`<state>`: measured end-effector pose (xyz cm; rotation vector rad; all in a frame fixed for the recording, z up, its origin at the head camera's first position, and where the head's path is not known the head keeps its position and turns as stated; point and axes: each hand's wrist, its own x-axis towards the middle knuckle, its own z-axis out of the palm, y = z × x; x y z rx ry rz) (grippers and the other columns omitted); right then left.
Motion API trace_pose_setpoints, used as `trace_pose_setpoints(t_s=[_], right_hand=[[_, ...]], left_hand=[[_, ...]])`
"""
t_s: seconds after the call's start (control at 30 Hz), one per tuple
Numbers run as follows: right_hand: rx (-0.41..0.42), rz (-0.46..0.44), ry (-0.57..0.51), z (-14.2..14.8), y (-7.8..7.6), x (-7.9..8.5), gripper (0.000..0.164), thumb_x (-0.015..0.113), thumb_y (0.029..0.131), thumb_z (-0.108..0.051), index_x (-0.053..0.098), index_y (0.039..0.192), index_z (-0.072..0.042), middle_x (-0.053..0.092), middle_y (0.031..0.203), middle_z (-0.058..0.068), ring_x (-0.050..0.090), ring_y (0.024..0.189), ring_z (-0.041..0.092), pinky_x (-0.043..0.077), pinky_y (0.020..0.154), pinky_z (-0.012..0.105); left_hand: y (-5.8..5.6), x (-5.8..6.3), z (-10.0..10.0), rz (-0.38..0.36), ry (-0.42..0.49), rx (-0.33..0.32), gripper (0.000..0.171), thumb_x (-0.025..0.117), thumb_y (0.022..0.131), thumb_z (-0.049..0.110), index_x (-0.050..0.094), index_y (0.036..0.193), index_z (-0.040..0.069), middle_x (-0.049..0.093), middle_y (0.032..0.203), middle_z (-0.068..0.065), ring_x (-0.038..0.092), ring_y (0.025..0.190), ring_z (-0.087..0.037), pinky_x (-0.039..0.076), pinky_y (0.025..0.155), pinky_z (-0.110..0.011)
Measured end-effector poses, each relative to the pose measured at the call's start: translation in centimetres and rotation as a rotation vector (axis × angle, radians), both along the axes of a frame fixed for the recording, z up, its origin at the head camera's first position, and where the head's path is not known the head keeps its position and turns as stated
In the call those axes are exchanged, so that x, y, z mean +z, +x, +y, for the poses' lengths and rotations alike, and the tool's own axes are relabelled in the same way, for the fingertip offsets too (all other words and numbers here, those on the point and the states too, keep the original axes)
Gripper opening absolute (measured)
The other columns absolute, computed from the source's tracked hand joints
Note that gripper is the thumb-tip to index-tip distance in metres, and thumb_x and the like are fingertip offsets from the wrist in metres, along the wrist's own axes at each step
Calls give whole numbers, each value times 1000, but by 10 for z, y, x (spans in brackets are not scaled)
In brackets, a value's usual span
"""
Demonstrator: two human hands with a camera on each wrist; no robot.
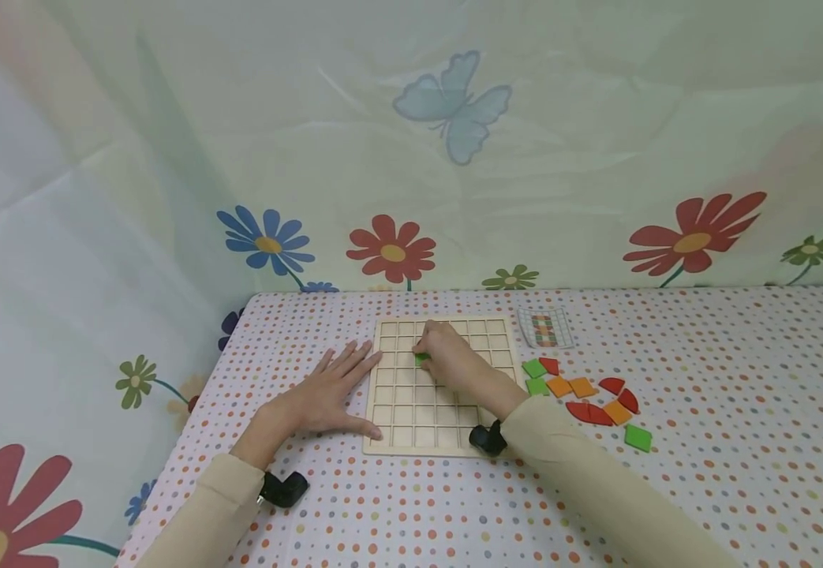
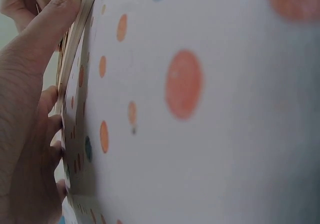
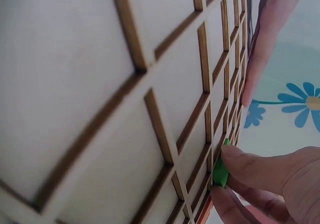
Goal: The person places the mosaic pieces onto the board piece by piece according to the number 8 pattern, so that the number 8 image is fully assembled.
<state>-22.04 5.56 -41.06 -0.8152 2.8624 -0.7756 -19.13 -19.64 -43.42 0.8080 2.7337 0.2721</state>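
Beige sleeves [image 1: 205, 513] enter from the lower border of the head view, each ending at a wrist that carries a black device [image 1: 285, 489]. Beneath them extends a desk [image 1: 397, 521] covered in white cloth with multicoloured dots, on which a pale wooden board [image 1: 404, 416], divided by raised strips into square cells, lies flat.

Left hand [image 1: 326, 401]: fingers straight and spread, grasping nothing; the index fingertip meets the board's left edge, the thumb lies at its lower left corner, and the remaining fingers rest on the cloth.

Right hand [image 1: 454, 355]: fingers bent, pinching a small green piece [image 3: 220, 171] against the thumb, above the upper left part of the grid. Whether the piece touches the strips cannot be told. Beside these fingers, the right wrist view shows a narrow red strip [image 3: 204, 211], its full shape hidden.

Right of the board, flat pieces lie loosely grouped: green squares [image 1: 638, 438], orange squares [image 1: 584, 386] and red pieces [image 1: 589, 413], some with a curved edge. Beyond them, near the board's upper right corner, lies a card [image 1: 545, 329] printed with a grid and coloured pattern.

Background: a pale curtain [image 1: 560, 173] bearing large flowers and a blue butterfly [image 1: 462, 110].
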Motion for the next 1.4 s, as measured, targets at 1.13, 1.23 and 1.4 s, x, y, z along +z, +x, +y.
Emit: trace_pose_setpoints(t_s=[1.13, 1.23, 1.4], right_hand=[[71, 148, -28, 130, 24, 4, 19, 79, 89, 5, 81, 106, -1, 69, 110, 8, 67, 100, 26, 60, 81, 40], [49, 143, -4, 151, 27, -1, 19, 82, 86, 5, 81, 104, -2, 69, 109, 8, 67, 98, 26, 59, 78, 38], [10, 106, 3, 164, 28, -8, 20, 82, 86, 4, 81, 106, -1, 70, 108, 8, 53, 78, 11, 47, 60, 23]], left_hand=[[2, -1, 1, 6, 8, 7, 121, 72, 81, 76, 15, 170, 18, 6, 177, -6, 1, 162, -30, 4, 130, -56], [2, 2, 1, 3, -2, 7, 121, 72, 81, 77, 15, 170, 18, 5, 177, -6, 0, 162, -30, 4, 130, -56], [1, 3, 0, -10, -5, 4, 120, 72, 82, 76, 13, 170, 18, 4, 177, -6, 0, 162, -30, 3, 130, -55]])
